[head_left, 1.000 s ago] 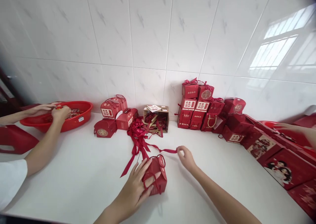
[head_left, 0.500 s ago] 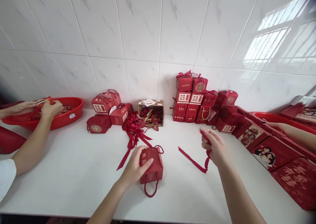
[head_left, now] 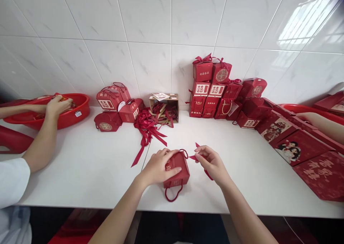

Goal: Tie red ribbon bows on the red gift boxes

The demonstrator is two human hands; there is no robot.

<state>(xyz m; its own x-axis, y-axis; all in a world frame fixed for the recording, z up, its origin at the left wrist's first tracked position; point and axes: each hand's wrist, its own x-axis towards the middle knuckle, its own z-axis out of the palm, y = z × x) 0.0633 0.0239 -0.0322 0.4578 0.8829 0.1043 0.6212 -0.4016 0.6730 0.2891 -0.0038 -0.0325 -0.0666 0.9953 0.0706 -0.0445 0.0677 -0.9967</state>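
Observation:
A small red gift box with cord handles sits on the white table in front of me. My left hand is closed over its left side and top. Just to its right, my right hand pinches a red ribbon whose end points toward the box's top handle. The rest of the ribbon is hidden under my fingers.
A pile of red ribbons spills from a cardboard box at the back. Stacked red gift boxes stand against the tiled wall. Another person's hands reach into a red basin at left. Flat red boxes lie at right.
My right hand has brought the ribbon in from the right to the box's top. My left hand stays on the box; the view has tilted down.

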